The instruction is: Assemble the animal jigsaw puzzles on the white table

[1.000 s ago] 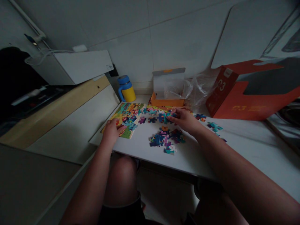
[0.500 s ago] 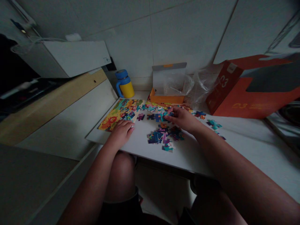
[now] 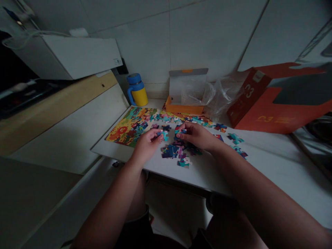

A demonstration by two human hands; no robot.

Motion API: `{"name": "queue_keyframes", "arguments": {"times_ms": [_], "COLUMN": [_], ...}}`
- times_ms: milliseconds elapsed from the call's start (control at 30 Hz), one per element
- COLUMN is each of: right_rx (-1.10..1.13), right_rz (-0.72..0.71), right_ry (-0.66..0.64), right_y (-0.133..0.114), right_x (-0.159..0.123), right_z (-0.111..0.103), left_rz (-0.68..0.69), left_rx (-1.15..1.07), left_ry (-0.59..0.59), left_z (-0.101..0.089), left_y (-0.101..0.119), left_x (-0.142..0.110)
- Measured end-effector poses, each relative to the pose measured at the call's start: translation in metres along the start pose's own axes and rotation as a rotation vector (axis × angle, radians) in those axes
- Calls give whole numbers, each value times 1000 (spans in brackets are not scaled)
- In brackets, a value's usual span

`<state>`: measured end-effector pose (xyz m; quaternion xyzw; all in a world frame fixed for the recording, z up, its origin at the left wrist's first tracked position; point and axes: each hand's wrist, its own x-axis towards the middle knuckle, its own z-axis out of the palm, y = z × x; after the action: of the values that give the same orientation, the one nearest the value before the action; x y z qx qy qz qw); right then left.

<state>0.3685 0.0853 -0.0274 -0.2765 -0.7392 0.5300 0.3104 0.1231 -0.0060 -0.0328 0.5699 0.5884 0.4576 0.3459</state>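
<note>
My left hand [image 3: 147, 142] pinches a teal and white jigsaw piece [image 3: 164, 135] just above the white table [image 3: 153, 162]. Facing it, my right hand [image 3: 195, 135] has its thumb and fingers closed on another jigsaw piece [image 3: 181, 131], with red and blue on it. Between and below the hands lies a cluster of dark blue and purple puzzle pieces [image 3: 171, 151]. One teal piece with a white figure [image 3: 184, 161] sits nearest the table's front edge. A colourful puzzle sheet [image 3: 120, 131] lies left of my left hand, with loose pieces on its right part.
A blue and yellow mug [image 3: 137, 91] stands at the back left. Behind the pieces are an open orange box [image 3: 184, 109] and crumpled clear plastic [image 3: 220, 98]. A large orange carton [image 3: 272, 103] stands at right, with several loose pieces [image 3: 235, 138] before it.
My left hand has lifted off the table's left part, moved right and now holds a piece. My right hand stays near its place, turned slightly, with a piece now showing at its fingertips.
</note>
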Motion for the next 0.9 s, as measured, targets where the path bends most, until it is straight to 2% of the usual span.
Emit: {"name": "queue_keyframes", "arguments": {"times_ms": [167,267,333,433,500,567,633,667,733,833,900], "right_rx": [-138,-152,-99,21,90,143,191,204,175,-46,-251], "right_rz": [86,116,111,73,68,73,71,69,63,56,58], "right_ry": [155,166,129,-31,-149,-212,-211,-193,-127,60,200], "right_y": [-3,-6,-8,-11,-13,-16,-17,-17,-13,-4,0], "right_x": [1,0,-1,-2,-3,-4,-4,-3,-2,2,3], "right_z": [-8,-10,-9,-5,-1,3,5,5,1,-10,-19], "left_rz": [0,139,179,100,89,97,89,80,63,64,-22], "left_rx": [458,581,509,137,-51,-96,-82,-68,-6,362,588], "left_ry": [116,180,147,-36,-104,-86,-24,15,124,459,555], "left_z": [-37,-35,-23,7,25,36,33,25,-4,-72,-119], "left_y": [-13,-9,-2,9,14,16,15,12,5,-12,-26], "left_x": [19,17,10,-4,-14,-20,-23,-23,-21,-15,-10]}}
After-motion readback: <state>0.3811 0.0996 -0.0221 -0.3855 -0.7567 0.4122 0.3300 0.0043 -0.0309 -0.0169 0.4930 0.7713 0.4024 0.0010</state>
